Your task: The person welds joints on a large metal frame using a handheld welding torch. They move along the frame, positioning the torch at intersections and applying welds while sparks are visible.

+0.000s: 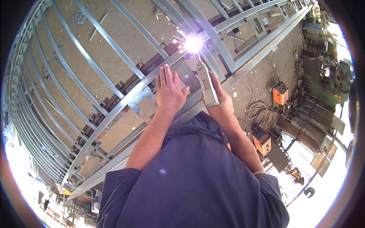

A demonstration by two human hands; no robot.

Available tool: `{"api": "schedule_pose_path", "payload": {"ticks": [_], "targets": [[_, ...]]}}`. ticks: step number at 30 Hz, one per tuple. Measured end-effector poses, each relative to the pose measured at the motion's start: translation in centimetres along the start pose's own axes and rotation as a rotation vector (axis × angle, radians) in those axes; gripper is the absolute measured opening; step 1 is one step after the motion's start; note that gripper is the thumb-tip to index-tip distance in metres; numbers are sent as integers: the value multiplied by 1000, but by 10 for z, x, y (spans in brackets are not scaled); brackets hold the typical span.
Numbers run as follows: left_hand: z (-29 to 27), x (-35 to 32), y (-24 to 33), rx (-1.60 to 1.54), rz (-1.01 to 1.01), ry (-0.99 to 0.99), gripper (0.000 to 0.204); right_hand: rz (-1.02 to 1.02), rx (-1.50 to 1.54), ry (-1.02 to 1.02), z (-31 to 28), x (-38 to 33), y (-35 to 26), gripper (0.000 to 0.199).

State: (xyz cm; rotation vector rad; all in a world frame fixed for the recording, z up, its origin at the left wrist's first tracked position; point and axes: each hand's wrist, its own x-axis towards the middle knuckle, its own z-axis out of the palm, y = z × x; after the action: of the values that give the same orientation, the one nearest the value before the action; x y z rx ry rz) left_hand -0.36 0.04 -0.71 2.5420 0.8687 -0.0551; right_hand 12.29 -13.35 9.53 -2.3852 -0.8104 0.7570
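My right hand [221,106] is wrapped round a worn, pale electrode holder [207,86], which points away from me. At its far end a bright welding arc [193,45] throws sparks to the left and hides the metal right beneath it. The arc burns at a joint of the steel frame, where a long rail [127,98] meets thicker square tubes [213,36]. My left hand [170,92] lies flat with its fingers stretched out, holding nothing, over the rail and a flat plate beside it, a short way from the arc.
Many parallel steel bars [91,57] run off the rail to the far left. At right, an orange welding machine [280,94], coiled cables [260,113], a second orange box [262,140] and a green machine with a wheel [340,78] stand about. Offcuts litter the concrete floor [114,15].
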Motion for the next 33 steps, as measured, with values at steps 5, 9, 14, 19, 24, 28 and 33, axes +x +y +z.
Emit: {"api": "schedule_pose_path", "payload": {"ticks": [5, 9, 14, 19, 24, 28, 33], "targets": [[-3, 1, 1, 2, -10, -16, 75, -2, -9, 7, 0, -1, 1, 86], [-2, 0, 1, 11, -14, -14, 74, 20, -16, -7, -2, -2, 0, 86], [-1, 0, -1, 21, -13, -31, 73, 17, -19, -9, -2, -5, 4, 86], [-6, 1, 1, 67, -24, -94, 71, -15, 54, -10, -10, -13, 5, 80], [-6, 1, 0, 77, -43, -110, 73, -111, 103, 44, -25, -41, 11, 77], [-9, 1, 2, 11, -47, -42, 70, -121, 131, 134, -39, -62, 35, 81], [-1, 20, 42, -456, -85, -74, 67, 5, 141, 279, -52, -92, 75, 77]]}}
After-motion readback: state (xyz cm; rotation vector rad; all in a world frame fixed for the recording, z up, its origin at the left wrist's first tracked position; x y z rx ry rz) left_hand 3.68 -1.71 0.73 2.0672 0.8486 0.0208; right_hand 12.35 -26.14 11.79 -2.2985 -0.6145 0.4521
